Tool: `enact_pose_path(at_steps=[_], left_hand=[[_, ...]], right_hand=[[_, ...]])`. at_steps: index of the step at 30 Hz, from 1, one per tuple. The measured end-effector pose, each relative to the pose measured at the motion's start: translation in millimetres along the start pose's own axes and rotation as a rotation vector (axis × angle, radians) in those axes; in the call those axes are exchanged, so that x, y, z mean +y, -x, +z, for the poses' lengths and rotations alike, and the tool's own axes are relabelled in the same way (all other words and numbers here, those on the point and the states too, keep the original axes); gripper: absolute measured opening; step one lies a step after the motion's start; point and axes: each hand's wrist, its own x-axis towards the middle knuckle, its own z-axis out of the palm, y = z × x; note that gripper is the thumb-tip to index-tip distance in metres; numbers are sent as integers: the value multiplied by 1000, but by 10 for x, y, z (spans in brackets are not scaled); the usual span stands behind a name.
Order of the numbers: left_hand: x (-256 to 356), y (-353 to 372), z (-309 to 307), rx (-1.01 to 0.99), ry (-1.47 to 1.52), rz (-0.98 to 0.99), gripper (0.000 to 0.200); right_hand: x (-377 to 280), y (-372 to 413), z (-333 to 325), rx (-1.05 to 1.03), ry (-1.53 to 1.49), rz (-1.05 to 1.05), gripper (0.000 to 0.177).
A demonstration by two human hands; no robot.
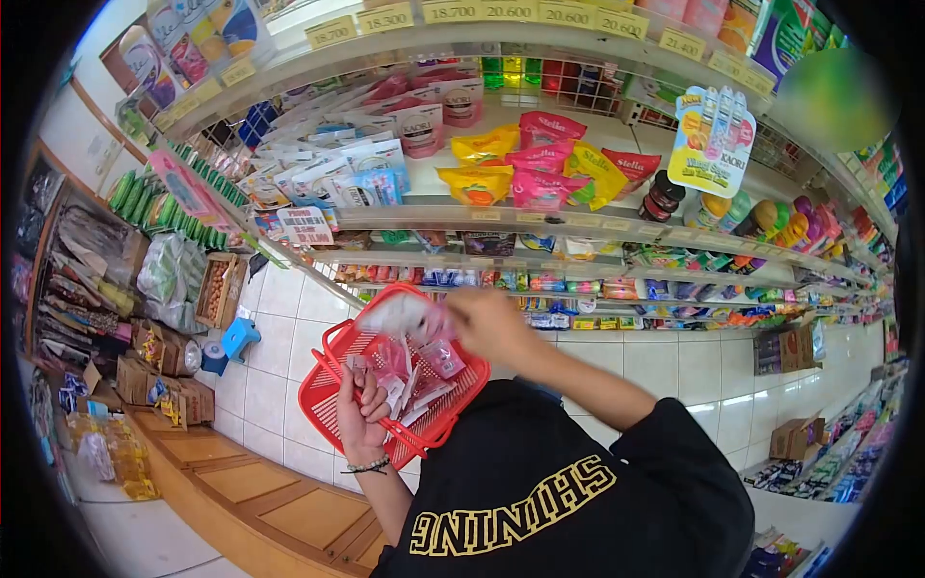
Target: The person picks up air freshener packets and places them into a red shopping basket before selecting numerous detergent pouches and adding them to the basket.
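My left hand (362, 409), with a beaded bracelet at its wrist, is closed around a handle of the red plastic shopping basket (319, 408). Pink and white pouches (442, 358) lie inside, overlapping one another. Above the basket's far side, my right hand (489, 326) grips a white and pink pouch (405, 316), smeared by motion. Its print cannot be read. Ahead on the shelf stand rows of similar Kaori pouches (419, 128), pink and white. Beside them are yellow, pink and red Stella packs (549, 159).
Lower shelves (588, 287) hold many small packaged goods. To the left are a blue stool (240, 337), a wooden crate (220, 291) and cardboard boxes (198, 400). A wooden cabinet (246, 482) runs along the lower left. Another carton (796, 438) sits at the right.
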Motion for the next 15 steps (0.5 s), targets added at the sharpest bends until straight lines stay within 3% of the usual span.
enact_pose_path(at_steps=[4, 7, 10, 12, 15], left_hand=[[-18, 31, 53, 20, -16, -19, 37], [-32, 79, 107, 5, -51, -11, 36], [-27, 96, 75, -7, -82, -24, 36], [-21, 127, 105, 24, -85, -23, 36], [-2, 126, 121, 12, -81, -33, 36]], right_hand=[[458, 378, 1053, -196, -170, 40, 28], [592, 479, 1389, -515, -60, 89, 28], [912, 454, 1877, -577, -66, 175, 27], [1015, 392, 1977, -490, -298, 218, 24], [865, 320, 1899, -390, -345, 238, 22]])
